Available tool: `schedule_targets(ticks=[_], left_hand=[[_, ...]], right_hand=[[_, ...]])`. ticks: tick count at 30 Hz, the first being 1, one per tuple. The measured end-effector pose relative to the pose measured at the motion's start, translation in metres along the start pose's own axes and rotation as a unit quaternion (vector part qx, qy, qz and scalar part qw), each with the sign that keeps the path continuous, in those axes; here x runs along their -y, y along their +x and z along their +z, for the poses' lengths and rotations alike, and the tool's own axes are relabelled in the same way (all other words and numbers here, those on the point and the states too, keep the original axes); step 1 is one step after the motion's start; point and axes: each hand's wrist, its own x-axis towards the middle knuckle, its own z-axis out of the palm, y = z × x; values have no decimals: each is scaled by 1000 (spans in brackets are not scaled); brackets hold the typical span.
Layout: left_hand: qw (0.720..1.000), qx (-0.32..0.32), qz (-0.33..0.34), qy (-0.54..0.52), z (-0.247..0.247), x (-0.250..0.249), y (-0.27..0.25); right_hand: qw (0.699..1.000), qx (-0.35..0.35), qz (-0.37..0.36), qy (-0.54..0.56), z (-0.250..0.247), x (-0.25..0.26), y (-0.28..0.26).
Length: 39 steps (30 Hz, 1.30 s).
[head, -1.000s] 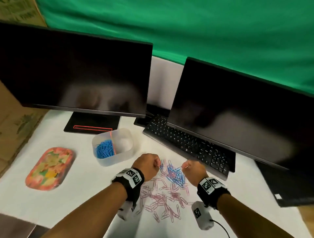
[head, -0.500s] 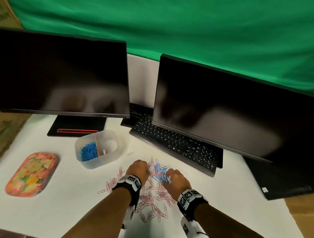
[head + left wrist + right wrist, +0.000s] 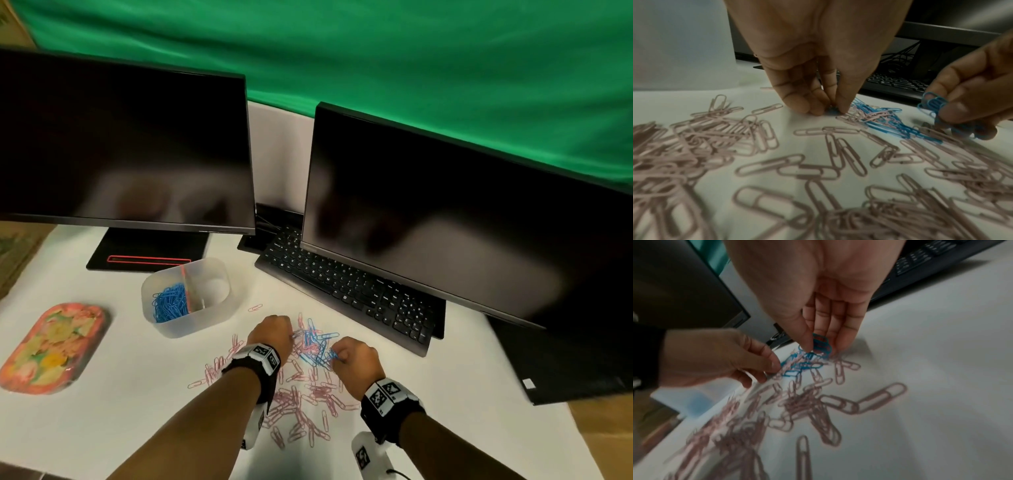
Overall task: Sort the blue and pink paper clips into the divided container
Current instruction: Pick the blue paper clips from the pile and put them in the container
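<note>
Pink paper clips (image 3: 301, 401) (image 3: 789, 165) (image 3: 813, 404) lie scattered on the white table, with a small heap of blue paper clips (image 3: 313, 344) (image 3: 881, 120) (image 3: 797, 366) at their far side. My left hand (image 3: 272, 330) (image 3: 830, 108) (image 3: 764, 366) pinches at a blue clip on the heap's left edge. My right hand (image 3: 352, 354) (image 3: 953, 116) (image 3: 818, 345) holds a small bunch of blue clips just right of the heap. The clear divided container (image 3: 219, 313) stands to the left, with blue clips (image 3: 169, 303) in its left compartment.
A black keyboard (image 3: 346, 287) and two dark monitors (image 3: 123, 144) (image 3: 462, 226) stand behind the clips. A flowered oval tray (image 3: 51, 347) lies at the left. One stray pink clip (image 3: 255, 307) lies between container and heap.
Both hands have come down onto the blue heap. The right hand has moved a little right and nearer, now with blue clips in its fingers. The head view shifted.
</note>
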Motion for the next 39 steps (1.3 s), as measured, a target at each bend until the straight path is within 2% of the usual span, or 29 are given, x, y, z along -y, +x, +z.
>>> schedule_targets(ticks=[4, 7, 9, 12, 14, 16, 19, 21, 23, 24, 25, 26, 27, 30, 31, 32, 35, 39], left_hand=[[1000, -2, -9, -12, -2, 6, -1], [998, -5, -3, -58, -5, 14, -3], [995, -18, 6, -100, -8, 18, -4], [981, -32, 10, -192, -11, 23, -7], [963, -5, 7, -269, -14, 25, -7], [923, 44, -8, -381, -17, 25, -10], [832, 76, -57, -546, -22, 19, -16], [778, 90, -73, -617, -26, 11, -24], [739, 115, -83, -658, -27, 4, -29], [731, 126, -90, -664, -26, 1, -31], [732, 133, -95, -661, -23, 0, -31], [749, 134, -94, -642, -21, -2, -31], [780, 126, -84, -607, -17, -3, -31], [921, 77, 3, -381, -5, -6, -30], [950, 60, 44, -302, -1, -8, -32], [967, 51, 85, -233, 3, -9, -33], [985, 40, 159, -48, 11, -5, -36], [980, 36, 184, 60, 13, 4, -34]], right_hand=[[984, 11, 53, 171, -8, -3, 5], [932, 39, 91, 349, -16, -1, 4], [894, 55, 115, 429, -21, 3, 3], [852, 74, 143, 498, -25, 6, 4], [838, 78, 157, 517, -25, 8, 4], [822, 83, 171, 536, -23, 10, 5], [787, 105, 190, 577, -23, 15, 4], [765, 124, 198, 601, -24, 19, 3], [756, 137, 206, 607, -26, 21, 3], [758, 139, 208, 603, -27, 21, 3], [763, 137, 213, 595, -28, 21, 3], [770, 130, 221, 584, -27, 20, 4], [780, 119, 230, 569, -27, 18, 4], [824, 77, 240, 508, -26, 13, 4], [840, 68, 238, 482, -26, 12, 3], [856, 64, 235, 455, -25, 12, 2], [889, 63, 231, 391, -26, 10, 1], [910, 69, 228, 339, -28, 10, 3]])
